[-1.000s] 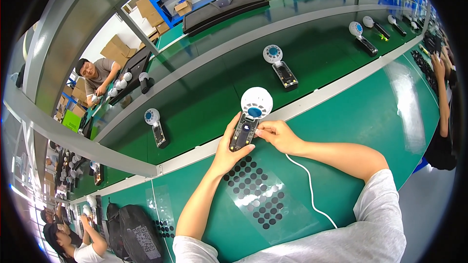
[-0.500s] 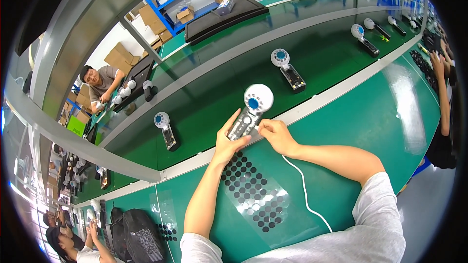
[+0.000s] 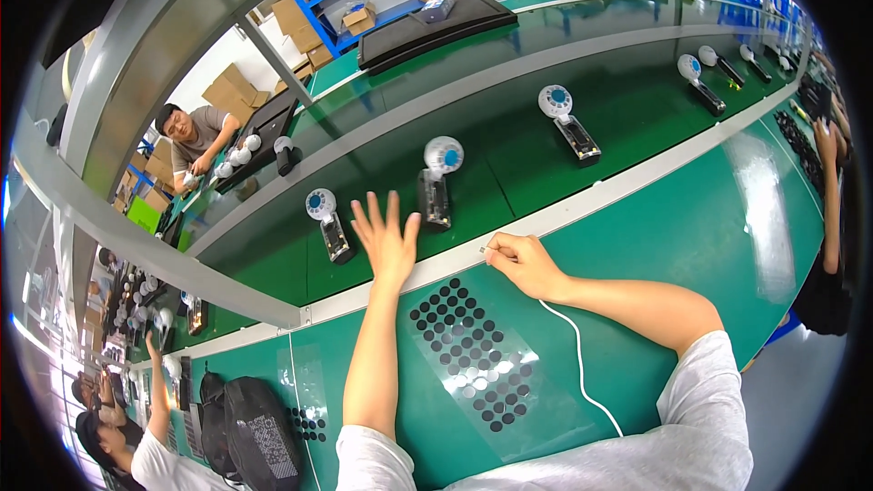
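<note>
My left hand (image 3: 389, 245) is spread open over the near rim of the green conveyor, holding nothing. Just beyond its fingers lies a handheld device (image 3: 437, 200) with a round white head, a blue centre and a dark body. Left of that hand is a similar device (image 3: 335, 240). Between the thumb and fingers of my right hand (image 3: 520, 265) is the plug end of a white cable (image 3: 579, 359), which trails down across the green table. A clear sheet with black round stickers (image 3: 455, 327) lies between my forearms.
More such devices lie along the belt, one at the centre right (image 3: 577, 138). A pale metal rail (image 3: 627, 162) divides belt from table. Grey frame posts (image 3: 182, 277) stand at left, near a black bag (image 3: 259, 427). Co-workers sit across the belt and at both sides.
My left hand has let go of the device, which now lies on the belt, and its fingers have spread. The plug in my right hand is now apart from the device.
</note>
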Tool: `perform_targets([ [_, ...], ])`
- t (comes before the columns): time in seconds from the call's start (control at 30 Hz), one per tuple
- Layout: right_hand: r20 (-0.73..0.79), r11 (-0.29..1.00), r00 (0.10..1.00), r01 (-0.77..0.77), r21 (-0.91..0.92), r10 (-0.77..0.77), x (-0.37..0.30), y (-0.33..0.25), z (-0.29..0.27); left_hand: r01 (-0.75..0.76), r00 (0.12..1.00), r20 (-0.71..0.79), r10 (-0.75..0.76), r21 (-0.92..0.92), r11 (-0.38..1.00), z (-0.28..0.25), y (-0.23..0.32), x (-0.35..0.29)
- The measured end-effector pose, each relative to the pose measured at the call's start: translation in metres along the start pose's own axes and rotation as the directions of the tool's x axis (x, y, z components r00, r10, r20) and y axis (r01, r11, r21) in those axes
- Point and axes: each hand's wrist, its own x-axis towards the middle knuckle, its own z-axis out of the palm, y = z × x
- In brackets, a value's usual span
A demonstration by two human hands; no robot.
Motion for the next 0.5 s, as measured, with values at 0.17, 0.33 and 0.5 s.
perform_targets([
  [0.17,0.025,1.000,0.999,0.025,0.013,-0.025,0.000,-0.002,0.003,0.296,0.937,-0.267,-0.225,0.265,0.918,-0.002,-0.070,-0.003],
  [0.33,0.046,0.999,0.999,0.022,0.023,-0.023,0.000,-0.001,0.001,0.565,0.816,0.093,-0.571,0.081,0.821,-0.015,-0.079,-0.005],
  [0.5,0.029,0.999,0.999,0.042,0.015,-0.042,-0.001,0.003,0.001,0.528,0.849,0.048,-0.526,-0.078,0.846,-0.039,-0.036,-0.004],
])
